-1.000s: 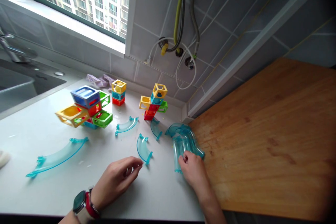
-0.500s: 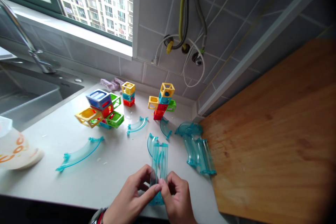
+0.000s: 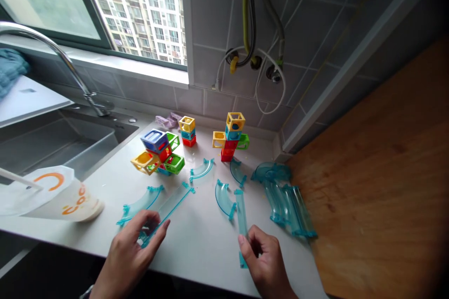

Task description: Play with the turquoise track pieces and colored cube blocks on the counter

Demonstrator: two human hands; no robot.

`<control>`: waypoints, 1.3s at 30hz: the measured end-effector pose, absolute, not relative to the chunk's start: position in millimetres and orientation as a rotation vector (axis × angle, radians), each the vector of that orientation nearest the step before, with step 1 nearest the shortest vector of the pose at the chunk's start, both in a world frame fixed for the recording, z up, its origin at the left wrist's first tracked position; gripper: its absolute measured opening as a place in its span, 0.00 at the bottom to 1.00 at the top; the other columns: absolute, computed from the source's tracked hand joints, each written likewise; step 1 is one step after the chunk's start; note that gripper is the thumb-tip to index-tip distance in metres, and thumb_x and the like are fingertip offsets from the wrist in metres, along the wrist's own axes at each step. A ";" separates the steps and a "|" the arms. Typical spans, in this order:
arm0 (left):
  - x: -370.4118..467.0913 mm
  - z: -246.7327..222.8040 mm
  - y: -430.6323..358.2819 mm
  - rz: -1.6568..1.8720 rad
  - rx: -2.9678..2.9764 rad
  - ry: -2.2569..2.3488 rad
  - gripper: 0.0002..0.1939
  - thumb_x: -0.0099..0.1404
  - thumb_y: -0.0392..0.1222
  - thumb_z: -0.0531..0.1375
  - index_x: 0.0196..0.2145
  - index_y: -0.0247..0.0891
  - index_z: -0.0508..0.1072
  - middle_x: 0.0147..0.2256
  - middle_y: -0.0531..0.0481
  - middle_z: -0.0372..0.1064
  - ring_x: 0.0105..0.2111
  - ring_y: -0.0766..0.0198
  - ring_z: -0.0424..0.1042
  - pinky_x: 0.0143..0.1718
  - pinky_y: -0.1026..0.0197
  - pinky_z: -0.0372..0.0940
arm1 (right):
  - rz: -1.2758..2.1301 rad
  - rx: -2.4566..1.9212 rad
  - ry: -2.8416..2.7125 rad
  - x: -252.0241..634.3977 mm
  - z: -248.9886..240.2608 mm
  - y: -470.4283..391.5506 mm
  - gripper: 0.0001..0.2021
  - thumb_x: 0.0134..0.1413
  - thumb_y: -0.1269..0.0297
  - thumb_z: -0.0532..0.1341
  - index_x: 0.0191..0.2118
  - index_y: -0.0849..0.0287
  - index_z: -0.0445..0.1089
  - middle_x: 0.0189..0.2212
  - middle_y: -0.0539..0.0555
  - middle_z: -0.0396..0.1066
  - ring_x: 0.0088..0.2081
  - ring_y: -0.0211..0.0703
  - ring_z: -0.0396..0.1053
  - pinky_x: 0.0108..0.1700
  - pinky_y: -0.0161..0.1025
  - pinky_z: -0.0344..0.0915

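My left hand (image 3: 131,247) is closed around the near end of a straight clear-teal toy track piece (image 3: 175,201), which slants away to the right over the counter. A curved teal track piece (image 3: 142,203) lies just beyond its fingers. My right hand (image 3: 266,257) pinches a second straight track piece (image 3: 242,212) along its side, with the piece pointing away from me. Near that piece's far end lies another curved track piece (image 3: 224,198). Two more curved track pieces (image 3: 202,169) (image 3: 237,172) rest farther back.
Colourful cube-block stacks (image 3: 154,142) (image 3: 188,131) (image 3: 229,142) stand toward the back. More teal track pieces (image 3: 287,205) are piled at right against a wooden board (image 3: 368,187). A drink cup (image 3: 75,198) stands at left, near the sink (image 3: 70,135) and faucet (image 3: 70,65).
My hands were together on straight track pieces held side by side. They have moved apart, left hand leftward and right hand rightward, each with one piece. The view has shifted left.
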State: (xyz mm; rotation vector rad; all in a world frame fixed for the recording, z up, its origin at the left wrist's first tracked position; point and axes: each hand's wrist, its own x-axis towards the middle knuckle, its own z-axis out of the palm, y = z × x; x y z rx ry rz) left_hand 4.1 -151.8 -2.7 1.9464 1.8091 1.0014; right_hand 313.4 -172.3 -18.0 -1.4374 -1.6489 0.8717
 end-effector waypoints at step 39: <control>20.9 -55.2 -137.7 0.959 2.160 2.104 0.21 0.70 0.53 0.60 0.55 0.41 0.65 0.50 0.42 0.73 0.45 0.50 0.76 0.42 0.54 0.69 | 0.190 -1.294 -2.390 235.2 -32.0 -121.0 0.07 0.61 0.70 0.64 0.32 0.55 0.68 0.29 0.50 0.73 0.32 0.43 0.71 0.34 0.38 0.57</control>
